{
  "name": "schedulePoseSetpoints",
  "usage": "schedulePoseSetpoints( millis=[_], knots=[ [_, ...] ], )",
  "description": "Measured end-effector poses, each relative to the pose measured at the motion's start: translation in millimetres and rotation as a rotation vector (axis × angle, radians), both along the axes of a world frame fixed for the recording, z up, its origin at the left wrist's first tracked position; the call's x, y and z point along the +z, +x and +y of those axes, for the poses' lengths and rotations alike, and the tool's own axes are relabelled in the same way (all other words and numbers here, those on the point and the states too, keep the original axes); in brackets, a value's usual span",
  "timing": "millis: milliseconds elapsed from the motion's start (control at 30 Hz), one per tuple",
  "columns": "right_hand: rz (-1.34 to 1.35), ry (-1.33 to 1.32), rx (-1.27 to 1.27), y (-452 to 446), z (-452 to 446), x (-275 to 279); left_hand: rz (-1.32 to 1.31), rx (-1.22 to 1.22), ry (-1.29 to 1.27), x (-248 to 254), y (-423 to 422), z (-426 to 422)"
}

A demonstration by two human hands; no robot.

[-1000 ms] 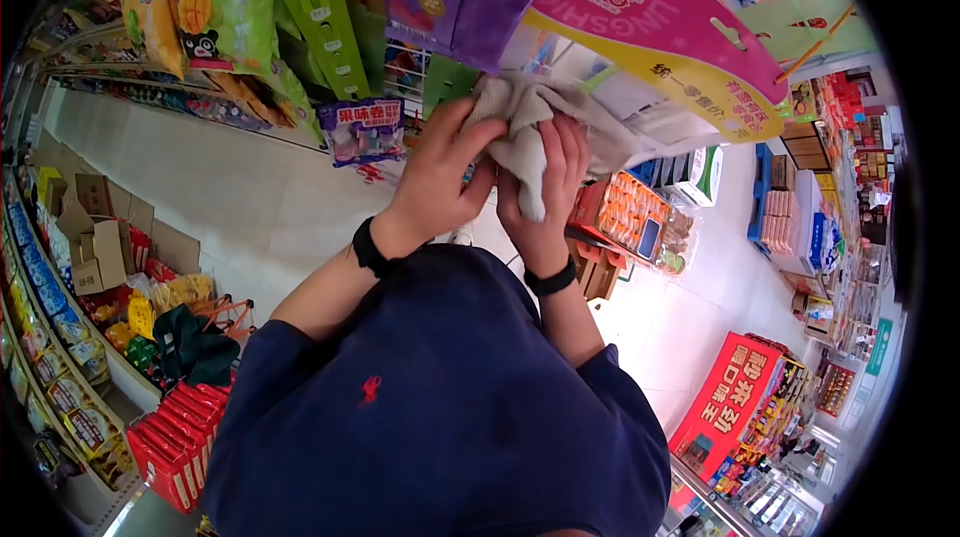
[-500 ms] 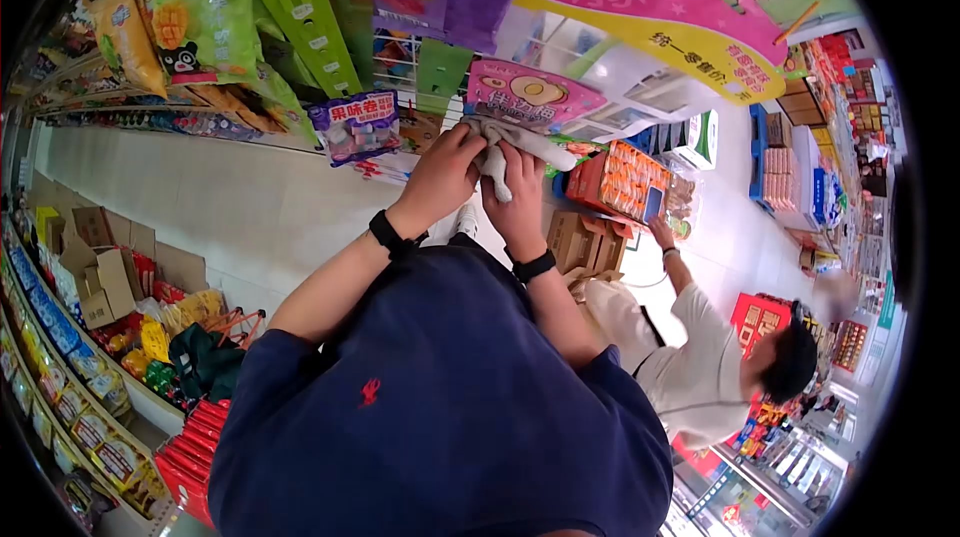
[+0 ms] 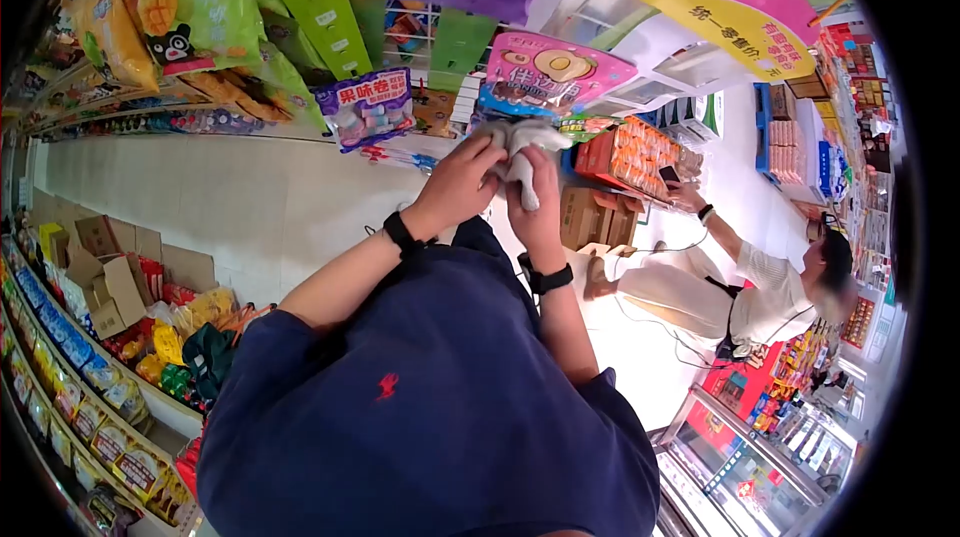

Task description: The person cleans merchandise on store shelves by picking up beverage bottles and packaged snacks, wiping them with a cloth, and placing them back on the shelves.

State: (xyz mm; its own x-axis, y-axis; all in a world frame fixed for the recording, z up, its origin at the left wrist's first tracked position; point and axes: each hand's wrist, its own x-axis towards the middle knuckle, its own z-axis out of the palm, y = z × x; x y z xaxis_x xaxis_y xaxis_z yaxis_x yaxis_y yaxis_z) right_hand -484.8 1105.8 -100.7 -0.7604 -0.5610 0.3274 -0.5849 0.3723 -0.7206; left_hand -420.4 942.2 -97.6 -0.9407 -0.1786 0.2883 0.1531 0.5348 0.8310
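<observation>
A crumpled grey-white cloth [image 3: 522, 142] is bunched between my two hands in front of the hanging snack display. My left hand [image 3: 459, 183] grips its left side with bent fingers. On the right side, my right hand [image 3: 535, 199] has its fingers closed round the cloth, and a fold hangs down between the hands. Just above is a pink and blue snack bag [image 3: 545, 72]. Left of the hands hangs a purple snack bag [image 3: 366, 109].
Another person [image 3: 760, 287] stands at the right, an arm stretched toward an orange box of packets [image 3: 635, 159]. Open cardboard cartons [image 3: 112, 282] lie at the left beside a curved shelf [image 3: 100, 422]. A glass case [image 3: 740, 452] is at lower right.
Both hands and the cloth have come down from the large pink sign, uncovering the pink and blue bag. The other person has come into view and moved right.
</observation>
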Motion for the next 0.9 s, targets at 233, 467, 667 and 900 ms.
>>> schedulePoseSetpoints(
  millis=[233,467,667,900],
  knots=[
    [0.158,-0.016,-0.045,-26.1,-32.3,-20.1,0.091,0.102,-0.114,-19.2,-31.6,-5.2],
    [0.073,0.082,0.026,-33.7,-30.4,-51.4,-0.080,0.124,-0.114,-53.1,-36.4,-2.5],
    [-0.022,0.128,0.141,-40.7,-18.3,-76.2,-0.184,0.135,-0.116,-83.0,-35.1,1.1],
    [-0.328,0.175,0.345,-68.7,7.7,-105.2,-0.338,0.144,-0.004,-104.2,-25.7,30.7]
  ],
)
